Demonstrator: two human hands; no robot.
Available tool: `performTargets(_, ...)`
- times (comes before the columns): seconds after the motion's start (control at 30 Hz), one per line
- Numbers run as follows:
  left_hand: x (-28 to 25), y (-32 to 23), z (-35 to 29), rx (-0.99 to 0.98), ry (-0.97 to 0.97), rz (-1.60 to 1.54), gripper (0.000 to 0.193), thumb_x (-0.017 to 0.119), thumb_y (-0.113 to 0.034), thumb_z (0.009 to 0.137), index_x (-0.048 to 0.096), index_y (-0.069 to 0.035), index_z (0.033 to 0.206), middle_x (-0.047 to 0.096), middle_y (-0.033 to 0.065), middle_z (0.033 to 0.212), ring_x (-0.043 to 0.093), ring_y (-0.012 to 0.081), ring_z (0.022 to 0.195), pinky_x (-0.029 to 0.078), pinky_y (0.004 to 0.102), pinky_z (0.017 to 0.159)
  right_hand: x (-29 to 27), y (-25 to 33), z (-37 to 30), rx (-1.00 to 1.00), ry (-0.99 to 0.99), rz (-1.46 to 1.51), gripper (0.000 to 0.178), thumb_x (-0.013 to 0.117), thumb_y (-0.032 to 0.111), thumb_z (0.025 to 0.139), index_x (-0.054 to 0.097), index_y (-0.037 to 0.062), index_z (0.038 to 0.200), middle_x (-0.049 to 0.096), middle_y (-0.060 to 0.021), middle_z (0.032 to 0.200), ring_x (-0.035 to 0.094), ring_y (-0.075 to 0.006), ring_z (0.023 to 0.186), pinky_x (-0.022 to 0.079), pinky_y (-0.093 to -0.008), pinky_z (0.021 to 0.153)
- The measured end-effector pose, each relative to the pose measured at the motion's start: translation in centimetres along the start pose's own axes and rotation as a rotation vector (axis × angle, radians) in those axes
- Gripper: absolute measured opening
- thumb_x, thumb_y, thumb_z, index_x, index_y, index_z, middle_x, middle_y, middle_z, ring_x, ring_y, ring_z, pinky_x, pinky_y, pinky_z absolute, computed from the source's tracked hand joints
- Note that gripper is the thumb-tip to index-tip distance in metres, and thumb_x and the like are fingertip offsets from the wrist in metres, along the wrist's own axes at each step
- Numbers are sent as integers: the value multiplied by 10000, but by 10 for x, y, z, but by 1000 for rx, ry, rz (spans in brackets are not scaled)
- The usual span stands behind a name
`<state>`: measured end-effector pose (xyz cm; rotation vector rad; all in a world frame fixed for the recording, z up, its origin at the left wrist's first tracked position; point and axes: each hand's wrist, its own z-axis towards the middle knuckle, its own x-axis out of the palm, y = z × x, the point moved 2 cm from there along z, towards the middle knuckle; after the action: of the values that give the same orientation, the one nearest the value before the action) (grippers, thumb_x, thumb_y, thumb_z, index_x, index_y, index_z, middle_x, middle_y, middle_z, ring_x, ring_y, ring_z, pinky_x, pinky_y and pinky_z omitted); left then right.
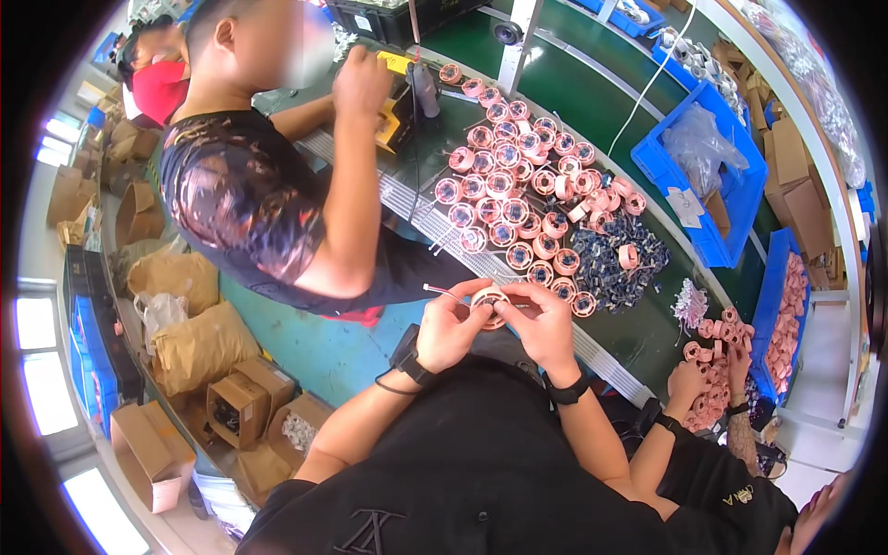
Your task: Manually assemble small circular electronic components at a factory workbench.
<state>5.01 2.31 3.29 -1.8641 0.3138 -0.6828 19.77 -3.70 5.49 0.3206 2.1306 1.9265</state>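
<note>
Close in front of my chest, my left hand and my right hand both grip one pink round plastic housing. Both thumbs press at its open face, where something dark sits inside. A thin wire with a small white connector sticks out to the left past my left fingers. Just beyond my hands, several similar pink housings with dark inner parts spread over the bench. To their right lies a heap of small dark blue-black parts, with one pink housing on top. The fingertips partly cover the held piece.
A metal slotted strip edges the dark green bench. Blue bins stand beyond it. At left, a co-worker works beside a yellow-black device; another person's hands handle pink rings at right. Cardboard boxes line the left.
</note>
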Motion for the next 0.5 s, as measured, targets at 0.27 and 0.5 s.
performTargets(0.27,2,10,22,-10,-40,-132,473,619,-70,904,438,55,1322,652,105,1053,640,123,918,529,244,789,-12,0,29,91,75,-99,265,704,39,823,643,-46,1066,691,-114,968,681,-163,871,552,-267,781)
performTargets(0.5,-13,32,47,-11,-161,-9,649,666,-163,888,333,12,1416,525,152,1313,550,213,1169,478,312,921,-45,-10,129,10,-4,-265,283,720,87,804,658,-35,1052,710,-109,899,673,-131,787,534,-261,703)
